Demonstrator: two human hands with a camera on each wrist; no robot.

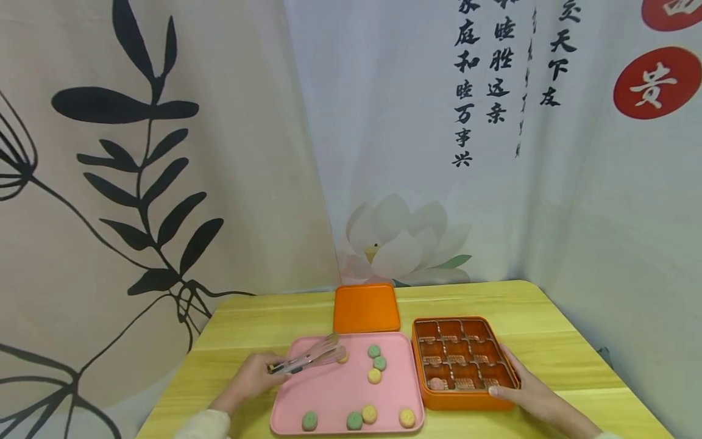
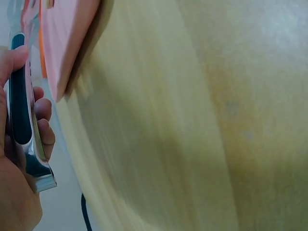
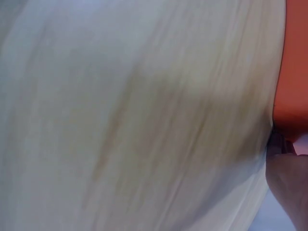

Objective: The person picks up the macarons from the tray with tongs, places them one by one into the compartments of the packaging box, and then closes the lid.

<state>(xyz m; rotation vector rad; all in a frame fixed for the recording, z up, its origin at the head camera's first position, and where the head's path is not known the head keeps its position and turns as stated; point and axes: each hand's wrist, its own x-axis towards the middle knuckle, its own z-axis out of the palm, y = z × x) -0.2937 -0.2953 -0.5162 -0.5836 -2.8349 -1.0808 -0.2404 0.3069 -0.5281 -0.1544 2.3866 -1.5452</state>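
My left hand (image 1: 260,373) grips a pair of tongs (image 2: 20,91) with dark handle inlays and clear heads. The tong heads reach over the pink tray (image 1: 323,396) and overlap a small yellow mooncake (image 1: 343,357). On the tray lie green mooncakes (image 1: 309,421) and yellow mooncakes (image 1: 407,417), several in all. To the tray's right stands an orange box (image 1: 455,400) with a clear divided insert; a pink mooncake (image 1: 437,383) sits in its near-left compartment. With thumb on the near-right corner and fingers along the right side, my right hand (image 1: 523,390) holds the box.
An orange lid (image 1: 366,309) lies flat behind the tray, close to its far edge. The wood-patterned table (image 1: 559,341) ends at a printed curtain (image 1: 263,183) at the back. A dark cable (image 2: 85,211) hangs past the table edge in the left wrist view.
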